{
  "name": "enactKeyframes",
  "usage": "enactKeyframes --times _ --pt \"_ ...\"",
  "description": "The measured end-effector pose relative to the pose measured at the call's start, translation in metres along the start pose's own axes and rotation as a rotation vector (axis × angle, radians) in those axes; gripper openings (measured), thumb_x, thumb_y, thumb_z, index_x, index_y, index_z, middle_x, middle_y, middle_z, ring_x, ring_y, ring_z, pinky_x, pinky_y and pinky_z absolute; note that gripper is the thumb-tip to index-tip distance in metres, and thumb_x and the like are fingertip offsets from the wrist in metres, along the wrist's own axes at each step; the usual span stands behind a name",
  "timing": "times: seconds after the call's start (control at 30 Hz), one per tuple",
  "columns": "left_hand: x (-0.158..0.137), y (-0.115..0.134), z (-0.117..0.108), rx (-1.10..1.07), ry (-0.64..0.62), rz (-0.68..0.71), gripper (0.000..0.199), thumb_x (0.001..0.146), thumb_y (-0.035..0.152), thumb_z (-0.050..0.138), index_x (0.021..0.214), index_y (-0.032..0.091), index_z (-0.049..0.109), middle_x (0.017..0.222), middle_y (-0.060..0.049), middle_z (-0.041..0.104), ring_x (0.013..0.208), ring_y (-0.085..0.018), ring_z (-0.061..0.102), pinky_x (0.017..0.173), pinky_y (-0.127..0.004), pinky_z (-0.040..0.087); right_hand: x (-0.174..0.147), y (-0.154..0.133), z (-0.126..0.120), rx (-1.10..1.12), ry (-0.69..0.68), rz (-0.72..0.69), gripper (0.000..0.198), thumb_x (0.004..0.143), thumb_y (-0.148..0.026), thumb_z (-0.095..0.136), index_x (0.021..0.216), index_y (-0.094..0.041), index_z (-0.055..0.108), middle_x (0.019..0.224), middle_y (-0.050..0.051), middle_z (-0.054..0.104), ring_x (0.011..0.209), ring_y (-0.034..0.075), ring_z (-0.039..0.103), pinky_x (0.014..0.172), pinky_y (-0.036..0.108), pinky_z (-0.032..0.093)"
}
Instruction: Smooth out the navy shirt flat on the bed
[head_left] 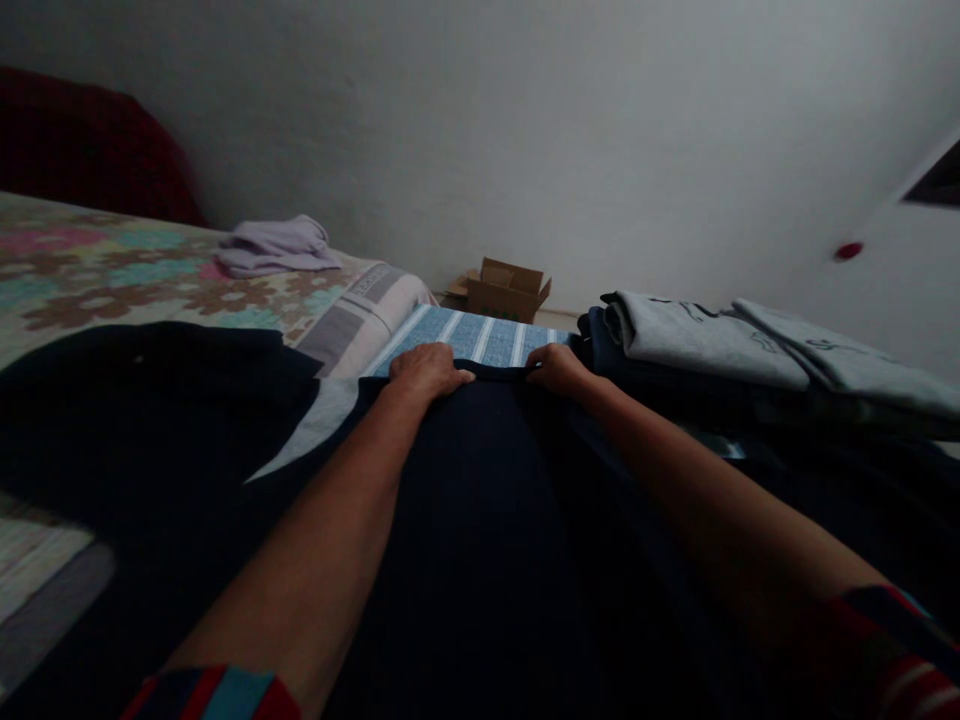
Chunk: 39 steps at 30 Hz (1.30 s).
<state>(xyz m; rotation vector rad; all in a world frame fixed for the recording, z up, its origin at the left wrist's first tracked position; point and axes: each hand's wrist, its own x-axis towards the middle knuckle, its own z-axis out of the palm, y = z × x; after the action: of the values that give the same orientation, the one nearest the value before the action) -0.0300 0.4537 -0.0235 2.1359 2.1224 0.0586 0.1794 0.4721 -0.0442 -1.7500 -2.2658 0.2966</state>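
A dark navy garment, which looks like a sweatshirt (pixel 487 480), lies spread out in front of me with its neckband at the far end. A pale grey panel shows on its left side, and a dark sleeve reaches over the bed. My left hand (pixel 429 370) pinches the left end of the neckband. At the band's right end, my right hand (pixel 559 368) is closed on the cloth too. Between the hands the band runs nearly straight. Deep shadow hides much of the garment's lower part.
Folded grey clothes (pixel 705 340) are stacked on dark ones at the right. Blue striped cloth (pixel 480 335) lies beyond my hands. An open cardboard box (pixel 506 290) stands by the wall. On the left, a flowered bed (pixel 150 270) carries a crumpled lilac cloth (pixel 277 245).
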Motion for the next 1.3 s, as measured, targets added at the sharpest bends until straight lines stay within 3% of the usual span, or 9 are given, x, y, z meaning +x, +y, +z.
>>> enactKeyframes --times 0.13,0.27,0.37,0.53,0.7,0.9,1.17,1.3 --pt "0.004 -0.006 -0.001 -0.019 0.025 0.036 0.046 0.069 0.051 0.061 0.101 0.018 0.065 0.111 -0.014 0.063 0.102 -0.032 0.057 0.077 -0.038 0.047 -0.005 0.001 0.002 0.004 0.050 -0.021 0.022 0.069 -0.015 0.065 0.090 -0.018 0.070 0.086 0.005 0.068 0.083 0.018 0.060 0.071 0.024 0.044" --pt "0.009 -0.021 -0.003 -0.179 0.161 0.199 0.041 0.065 0.030 0.068 0.104 0.019 0.065 0.099 -0.006 0.067 0.093 -0.023 0.061 0.074 -0.028 0.046 -0.009 0.002 0.004 0.021 0.089 -0.041 0.020 0.071 -0.016 0.064 0.091 -0.018 0.069 0.087 0.004 0.068 0.086 0.018 0.060 0.074 0.025 0.043" --pt "0.011 -0.031 0.000 -0.300 0.178 0.214 0.038 0.066 0.024 0.067 0.104 0.017 0.064 0.090 -0.003 0.068 0.083 -0.018 0.062 0.069 -0.024 0.046 -0.011 0.002 0.007 0.030 0.104 -0.039 0.019 0.075 -0.018 0.061 0.092 -0.019 0.069 0.086 0.003 0.068 0.084 0.016 0.060 0.073 0.024 0.043" --pt "0.016 -0.036 0.013 -0.245 0.146 0.180 0.032 0.067 0.026 0.068 0.097 0.014 0.067 0.096 -0.007 0.068 0.087 -0.019 0.062 0.070 -0.025 0.046 -0.015 0.000 0.015 -0.008 0.114 -0.010 0.020 0.077 -0.020 0.058 0.095 -0.021 0.067 0.090 0.004 0.067 0.088 0.018 0.060 0.074 0.026 0.044" --pt "0.019 -0.038 0.018 -0.197 0.174 0.202 0.030 0.068 0.032 0.066 0.095 0.018 0.067 0.092 -0.004 0.069 0.085 -0.019 0.062 0.069 -0.025 0.046 -0.022 -0.003 0.021 -0.091 0.137 0.023 0.025 0.082 -0.027 0.054 0.105 -0.024 0.063 0.106 0.006 0.062 0.098 0.021 0.057 0.078 0.030 0.043" --pt "0.021 -0.045 0.022 -0.181 0.173 0.170 0.031 0.071 0.039 0.063 0.095 0.020 0.069 0.097 -0.006 0.069 0.091 -0.023 0.061 0.073 -0.030 0.046 -0.034 0.001 0.018 -0.197 0.148 0.079 0.041 0.085 -0.039 0.051 0.122 -0.020 0.048 0.113 0.010 0.059 0.101 0.024 0.056 0.078 0.033 0.044" --pt "0.017 -0.044 0.027 -0.165 0.233 0.174 0.034 0.076 0.047 0.054 0.095 0.023 0.069 0.096 -0.005 0.069 0.092 -0.023 0.061 0.072 -0.030 0.044 -0.052 -0.004 0.009 -0.365 0.085 0.019 0.023 0.092 -0.031 0.039 0.110 -0.020 0.049 0.104 0.011 0.064 0.093 0.023 0.060 0.073 0.031 0.043" --pt "0.012 -0.040 0.022 -0.129 0.312 0.165 0.029 0.078 0.044 0.051 0.088 0.024 0.070 0.094 -0.003 0.070 0.090 -0.021 0.061 0.070 -0.028 0.042 -0.053 -0.001 0.012 -0.429 0.058 -0.023 0.024 0.095 -0.026 0.030 0.108 -0.019 0.049 0.103 0.011 0.064 0.091 0.022 0.061 0.071 0.030 0.043"
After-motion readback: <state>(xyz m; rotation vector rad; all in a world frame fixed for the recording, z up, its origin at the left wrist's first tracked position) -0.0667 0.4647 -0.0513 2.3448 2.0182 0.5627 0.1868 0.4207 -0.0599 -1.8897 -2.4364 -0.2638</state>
